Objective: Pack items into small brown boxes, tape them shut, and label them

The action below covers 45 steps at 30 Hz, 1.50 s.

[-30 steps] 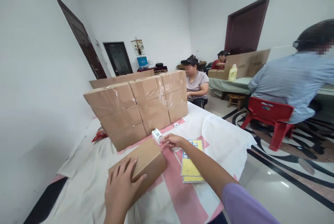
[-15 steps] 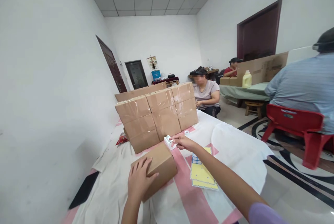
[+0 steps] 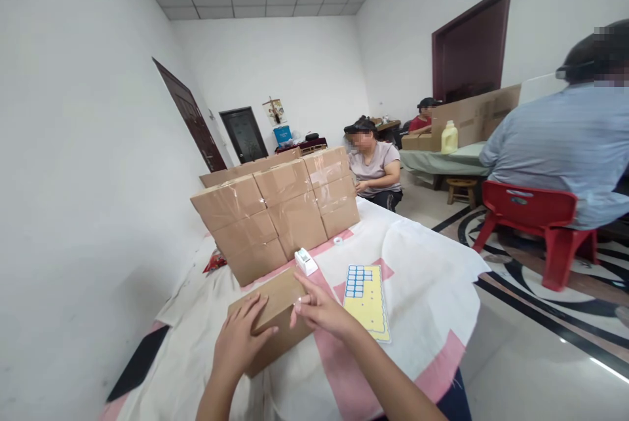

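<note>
Up back, stacked taped brown cardboard boxes, sealed, contents hidden; nearer, on white-and-pink cloth, small closed brown cardboard box under flat, spread left hand, right hand pinching tiny white sticker at its edge.

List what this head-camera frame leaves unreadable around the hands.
Head view: cardboard box top partly covered by the left hand and right hand.
Head view: whether the right hand holds anything is too small to tell.
Head view: print on the white dispenser and sticker sheet is too small.
Head view: red packet half hidden by the stacked boxes.
</note>
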Tool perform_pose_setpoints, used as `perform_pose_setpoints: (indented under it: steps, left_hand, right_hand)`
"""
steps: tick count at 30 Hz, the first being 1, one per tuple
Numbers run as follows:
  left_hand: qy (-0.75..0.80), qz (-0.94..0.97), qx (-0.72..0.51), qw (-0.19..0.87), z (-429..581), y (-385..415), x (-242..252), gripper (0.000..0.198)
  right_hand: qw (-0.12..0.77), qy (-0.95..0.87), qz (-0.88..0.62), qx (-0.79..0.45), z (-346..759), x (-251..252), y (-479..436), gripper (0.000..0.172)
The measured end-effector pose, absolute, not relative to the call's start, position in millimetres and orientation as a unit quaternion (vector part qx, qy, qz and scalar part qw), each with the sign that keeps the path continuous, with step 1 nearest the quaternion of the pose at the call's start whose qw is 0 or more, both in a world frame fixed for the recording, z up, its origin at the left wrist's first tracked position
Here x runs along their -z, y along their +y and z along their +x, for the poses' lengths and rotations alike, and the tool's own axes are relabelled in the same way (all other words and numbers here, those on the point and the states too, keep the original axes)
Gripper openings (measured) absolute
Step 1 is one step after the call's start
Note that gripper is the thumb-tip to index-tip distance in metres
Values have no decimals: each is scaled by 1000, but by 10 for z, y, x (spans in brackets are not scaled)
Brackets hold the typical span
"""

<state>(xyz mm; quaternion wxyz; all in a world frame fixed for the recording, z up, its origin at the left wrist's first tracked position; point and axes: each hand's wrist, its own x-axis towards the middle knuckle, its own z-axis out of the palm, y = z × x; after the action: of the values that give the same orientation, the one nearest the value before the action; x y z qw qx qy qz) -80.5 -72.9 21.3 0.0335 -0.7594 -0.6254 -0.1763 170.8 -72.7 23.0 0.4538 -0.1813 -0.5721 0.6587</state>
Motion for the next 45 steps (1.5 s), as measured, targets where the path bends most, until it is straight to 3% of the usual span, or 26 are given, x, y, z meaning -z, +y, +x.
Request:
perform_pose_setpoints:
  steps: [8, 16, 23, 30, 33, 36, 39, 42, 45]
  left_hand:
    - [-603, -765, 201, 107, -778, -739, -142, 53]
    - [-564, -772, 272, 108, -711, -850, -274, 53]
    - [-469, -775, 408, -109, -524, -1312, -213, 45]
    - [-425, -782, 430, -153, -419, -1509, -399, 19]
    - [-423, -756, 483, -131, -443, -1549, -424, 21]
    - [-443, -708, 543, -90, -509, -1562, -475, 25]
    - [-455, -671, 583, -59, -610, -1484, -617, 25]
    - [-467, -668, 575, -66, -718, -1276, -765, 24]
    - [-489, -672, 549, -91, -827, -970, -802, 24]
  right_hand:
    - [469, -617, -245, -582, 1533, -122, -949, 82]
    - [485, -631, -262, -545, 1434, 10, -1094, 82]
    - [456, -728, -240, -452, 1327, 144, -1247, 81]
    - [455, -760, -227, -406, 1336, -31, -1359, 73]
    - [433, -772, -244, -395, 1337, -66, -1387, 77]
    - [452, -789, -296, -293, 1394, -179, -1266, 78]
    - [487, -800, -332, -112, 1454, -386, -948, 54]
    - [431, -830, -354, -14, 1419, -535, -567, 50]
    - [347, -863, -366, -16, 1301, -495, -314, 43]
